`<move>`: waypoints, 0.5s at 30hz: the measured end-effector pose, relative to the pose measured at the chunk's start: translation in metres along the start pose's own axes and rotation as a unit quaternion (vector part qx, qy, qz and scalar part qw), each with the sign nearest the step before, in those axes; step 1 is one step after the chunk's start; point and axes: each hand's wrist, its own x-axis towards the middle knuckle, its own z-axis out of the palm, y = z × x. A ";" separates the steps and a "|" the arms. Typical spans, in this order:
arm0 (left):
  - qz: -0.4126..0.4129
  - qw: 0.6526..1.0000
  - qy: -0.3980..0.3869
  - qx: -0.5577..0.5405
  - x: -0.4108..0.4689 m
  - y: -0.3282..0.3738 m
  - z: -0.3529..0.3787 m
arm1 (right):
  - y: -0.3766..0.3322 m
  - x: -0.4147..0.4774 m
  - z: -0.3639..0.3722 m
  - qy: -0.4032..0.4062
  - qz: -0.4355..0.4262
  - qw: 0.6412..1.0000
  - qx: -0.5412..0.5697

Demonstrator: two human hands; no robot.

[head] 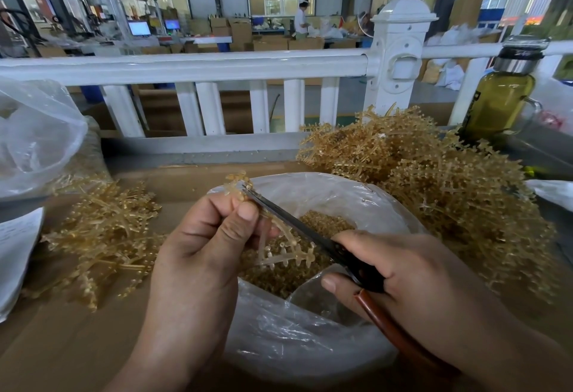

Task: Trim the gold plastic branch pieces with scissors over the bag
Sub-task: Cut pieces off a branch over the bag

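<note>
**Two hands at work over the bag**

Two hands meet at the centre of the view. The left hand [204, 236] pinches a gold branch piece [286, 253] between thumb and curled fingers, holding it over the open bag [294, 345]. The right hand [412, 270], at 4 o'clock, is wrapped round the handles of the scissors [288, 218]. Their blades point toward 10 o'clock and lie against the piece, with the tip at its upper end, beside the left fingertips. The blades look nearly together.

The bag sits at 6 o'clock on cardboard [62, 345] and holds gold bits [328, 224]. A big pile [434, 181] of branches lies at 2 o'clock and a smaller pile [105, 230] at 9 o'clock. A bottle [499, 103] stands behind the big pile, and a white railing [186, 66] crosses at 12 o'clock.
</note>
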 end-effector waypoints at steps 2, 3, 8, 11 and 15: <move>0.001 1.000 -0.001 -0.003 0.000 0.001 0.001 | 0.000 0.000 0.000 0.000 0.005 1.000 0.000; 0.000 1.000 -0.002 -0.004 0.001 0.001 0.001 | -0.001 0.000 0.000 0.000 0.008 1.000 0.003; -0.007 1.000 -0.001 -0.010 0.000 0.001 0.000 | -0.002 0.000 -0.001 0.000 0.005 1.000 0.005; -0.010 1.000 0.007 -0.012 0.001 0.000 0.000 | -0.001 0.000 -0.001 -0.009 0.004 1.000 0.005; -0.015 1.000 0.010 -0.017 0.002 -0.001 0.000 | 0.000 0.001 -0.001 -0.004 0.001 1.000 -0.003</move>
